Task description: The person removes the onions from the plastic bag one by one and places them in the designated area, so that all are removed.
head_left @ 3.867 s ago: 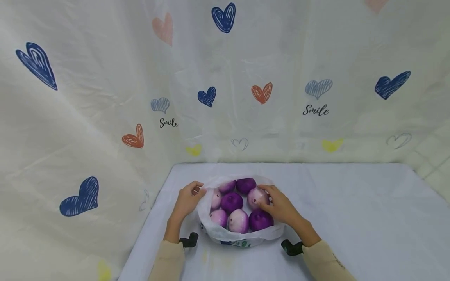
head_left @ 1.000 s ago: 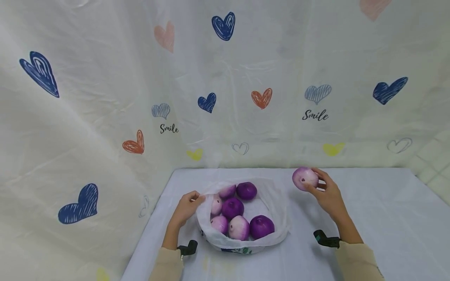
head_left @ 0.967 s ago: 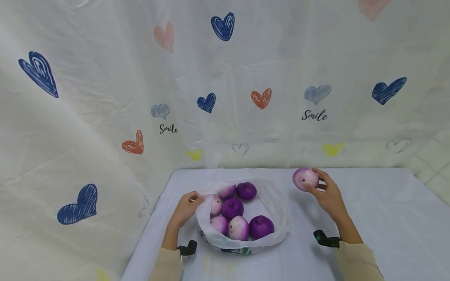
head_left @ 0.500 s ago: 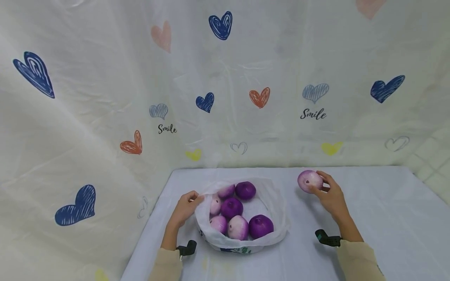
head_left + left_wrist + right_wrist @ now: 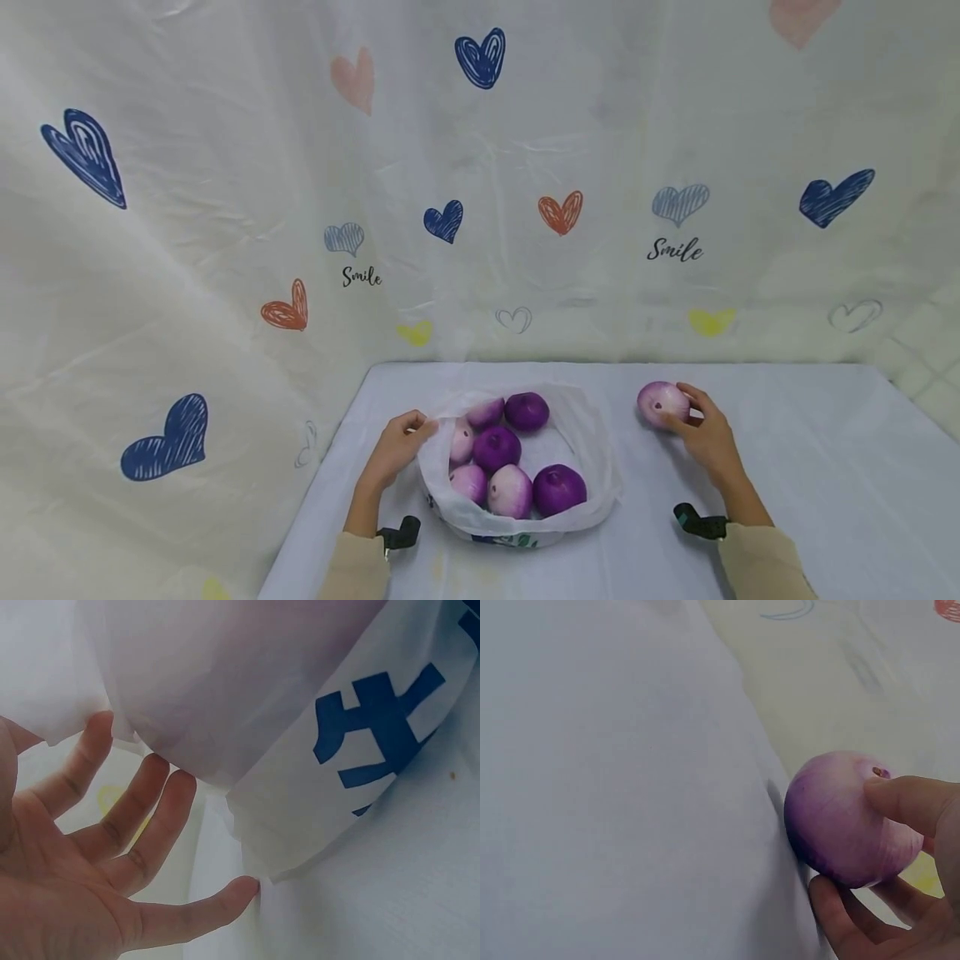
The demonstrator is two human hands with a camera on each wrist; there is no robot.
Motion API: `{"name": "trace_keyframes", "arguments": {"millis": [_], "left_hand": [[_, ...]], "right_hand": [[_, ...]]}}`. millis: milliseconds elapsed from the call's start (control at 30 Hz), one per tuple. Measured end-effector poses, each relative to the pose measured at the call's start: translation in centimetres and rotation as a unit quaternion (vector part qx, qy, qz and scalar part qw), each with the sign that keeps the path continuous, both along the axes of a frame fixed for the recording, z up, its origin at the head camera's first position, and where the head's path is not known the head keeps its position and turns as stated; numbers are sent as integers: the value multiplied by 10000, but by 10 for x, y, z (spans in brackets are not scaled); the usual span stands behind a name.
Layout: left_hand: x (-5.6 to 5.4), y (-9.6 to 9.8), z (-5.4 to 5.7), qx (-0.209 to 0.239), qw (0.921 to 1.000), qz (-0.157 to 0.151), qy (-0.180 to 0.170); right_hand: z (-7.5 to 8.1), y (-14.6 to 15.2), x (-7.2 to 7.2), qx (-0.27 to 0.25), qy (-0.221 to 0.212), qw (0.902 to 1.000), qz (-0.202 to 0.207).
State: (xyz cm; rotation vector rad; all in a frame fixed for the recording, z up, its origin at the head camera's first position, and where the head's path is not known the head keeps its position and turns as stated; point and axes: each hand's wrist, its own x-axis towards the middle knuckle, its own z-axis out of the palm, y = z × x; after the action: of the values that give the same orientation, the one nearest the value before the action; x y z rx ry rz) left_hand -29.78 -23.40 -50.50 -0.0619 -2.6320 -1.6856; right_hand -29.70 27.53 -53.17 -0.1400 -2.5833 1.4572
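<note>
A white plastic bag (image 5: 517, 523) with its mouth spread wide stands on the table, several purple onions (image 5: 497, 448) inside it. At its left rim my left hand (image 5: 397, 446) pinches the plastic between thumb and index finger; in the left wrist view the other fingers (image 5: 180, 802) spread along the bag's outside. To the right of the bag, my right hand (image 5: 708, 433) grips a lighter pink-purple onion (image 5: 663, 405), thumb on the near side and fingers beneath and behind. That onion (image 5: 847, 817) is very low over or touching the tabletop; which of these, I cannot tell.
A white cloth covers the table (image 5: 810, 467), whose back edge meets a pale curtain (image 5: 615, 275) printed with hearts. White tiles (image 5: 937, 350) show at the far right. A dark wrist camera (image 5: 401, 533) sits on each forearm.
The right hand has taken the light onion out of the bag, carried it right, and lowered it toward the table. The left hand has gone from beside the bag's rim to pinching it.
</note>
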Motion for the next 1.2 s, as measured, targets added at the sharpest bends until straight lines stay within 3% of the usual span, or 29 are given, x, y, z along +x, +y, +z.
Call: {"name": "trace_keyframes", "arguments": {"millis": [233, 833, 1067, 1200], "left_hand": [[2, -1, -1, -17, 10000, -18, -38], [1, -1, 0, 48, 9999, -124, 73], [3, 2, 2, 105, 9999, -86, 85], [2, 0, 3, 76, 9999, -123, 53]], "right_hand": [[-5, -4, 0, 112, -83, 9998, 108], [2, -4, -1, 160, -108, 9998, 102], [27, -8, 5, 252, 261, 9989, -310], [51, -25, 13, 263, 651, 9975, -71]]}}
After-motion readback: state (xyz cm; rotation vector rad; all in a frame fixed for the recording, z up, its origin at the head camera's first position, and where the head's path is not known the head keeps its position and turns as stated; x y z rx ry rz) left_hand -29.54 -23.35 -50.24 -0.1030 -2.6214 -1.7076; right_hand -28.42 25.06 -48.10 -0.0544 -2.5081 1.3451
